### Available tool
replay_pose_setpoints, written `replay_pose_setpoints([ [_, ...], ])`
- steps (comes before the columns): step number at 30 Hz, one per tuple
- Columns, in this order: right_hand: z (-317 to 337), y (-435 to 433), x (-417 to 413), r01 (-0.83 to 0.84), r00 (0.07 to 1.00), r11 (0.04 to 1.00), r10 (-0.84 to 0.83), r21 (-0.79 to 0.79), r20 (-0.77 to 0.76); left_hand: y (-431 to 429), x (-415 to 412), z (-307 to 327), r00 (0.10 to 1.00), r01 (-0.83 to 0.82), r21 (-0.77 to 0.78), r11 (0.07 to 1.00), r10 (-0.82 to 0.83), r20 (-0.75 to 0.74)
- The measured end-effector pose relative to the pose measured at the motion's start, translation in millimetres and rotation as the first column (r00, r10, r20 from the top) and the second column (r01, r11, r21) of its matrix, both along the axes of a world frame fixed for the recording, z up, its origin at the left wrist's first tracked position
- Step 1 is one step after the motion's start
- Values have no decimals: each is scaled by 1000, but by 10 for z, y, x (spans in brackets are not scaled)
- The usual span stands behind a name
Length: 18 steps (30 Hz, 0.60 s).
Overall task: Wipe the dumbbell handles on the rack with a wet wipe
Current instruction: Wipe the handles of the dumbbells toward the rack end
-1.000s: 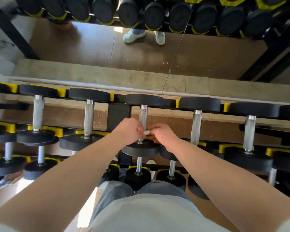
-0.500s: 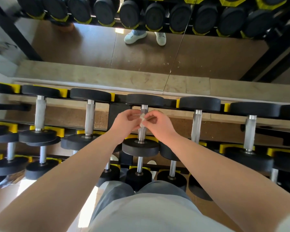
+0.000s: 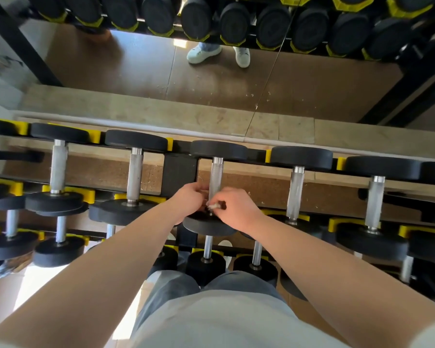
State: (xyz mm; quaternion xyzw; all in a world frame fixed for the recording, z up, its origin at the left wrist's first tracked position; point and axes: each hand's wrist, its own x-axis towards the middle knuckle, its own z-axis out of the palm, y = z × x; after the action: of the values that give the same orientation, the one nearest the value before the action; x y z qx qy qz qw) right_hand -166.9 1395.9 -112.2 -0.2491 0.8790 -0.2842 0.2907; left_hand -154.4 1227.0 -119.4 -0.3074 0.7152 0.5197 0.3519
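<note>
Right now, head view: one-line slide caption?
Left hand and right hand pinch a wet wipe against the near end of a knurled dumbbell handle on the black-and-yellow rack.

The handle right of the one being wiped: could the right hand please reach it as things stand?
Probably yes: that handle stands bare beside the right hand, nothing between them, though the hand pinches the wet wipe.

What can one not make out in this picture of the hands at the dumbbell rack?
Head view: most of the wipe, pinched inside the right hand.
Head view: lower end of the handle, covered by both hands.
Head view: what the left hand grips; its back faces the camera.
Head view: leftmost dumbbell, cut by the picture edge.
</note>
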Motion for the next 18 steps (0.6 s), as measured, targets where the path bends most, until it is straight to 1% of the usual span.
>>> replay_pose_setpoints([
  [1,-5,6,-15,0,1000,1000,0,-2,-8,-6,-6,9,1000,0,1,1000,0,2],
  [2,-2,-6,-43,45,999,999,-46,-23,-30,-8,-14,14,1000,-1,5,1000,1,6],
  [3,5,-35,-87,159,986,986,-162,-55,-48,-7,-20,11,1000,-2,8,1000,2,12],
  [4,25,-76,-151,325,943,941,-330,-93,-41,-5,-24,1,1000,-4,6,1000,4,22],
  [5,47,-120,-224,487,871,864,-491,-127,0,-1,-26,-8,999,-5,-3,1000,5,35],
  [6,60,-166,-292,598,799,787,-599,-150,46,4,-25,-14,999,-2,-19,1000,2,44],
  [7,52,-203,-329,647,761,746,-645,-158,73,7,-26,-22,999,3,-35,999,-2,46],
  [9,46,-220,-295,641,767,753,-637,-150,78,16,-25,-28,999,-1,-50,999,3,42],
  [10,57,-204,-257,603,797,786,-601,-137,64,15,-23,-27,999,-6,-51,999,8,36],
  [11,57,-168,-212,534,845,838,-533,-113,37,14,-16,-22,1000,-6,-48,999,8,26],
  [13,21,-85,-120,340,941,940,-340,-33,3,8,-4,-2,1000,-9,-40,999,10,7],
  [14,1,-55,-87,252,968,968,-252,6,10,7,-1,9,1000,-11,-35,999,11,2],
  [15,-16,-33,-69,197,980,980,-198,30,25,5,1,8,1000,-10,-32,999,10,0],
  [16,-25,-28,-63,189,981,982,-190,30,37,4,1,4,1000,-6,-31,999,6,2],
  [17,-22,-43,-72,232,971,973,-232,4,49,2,0,-2,1000,-3,-32,999,3,6],
  [18,-8,-81,-98,342,938,939,-338,-40,70,-1,-2,-7,1000,-1,-32,999,1,11],
])
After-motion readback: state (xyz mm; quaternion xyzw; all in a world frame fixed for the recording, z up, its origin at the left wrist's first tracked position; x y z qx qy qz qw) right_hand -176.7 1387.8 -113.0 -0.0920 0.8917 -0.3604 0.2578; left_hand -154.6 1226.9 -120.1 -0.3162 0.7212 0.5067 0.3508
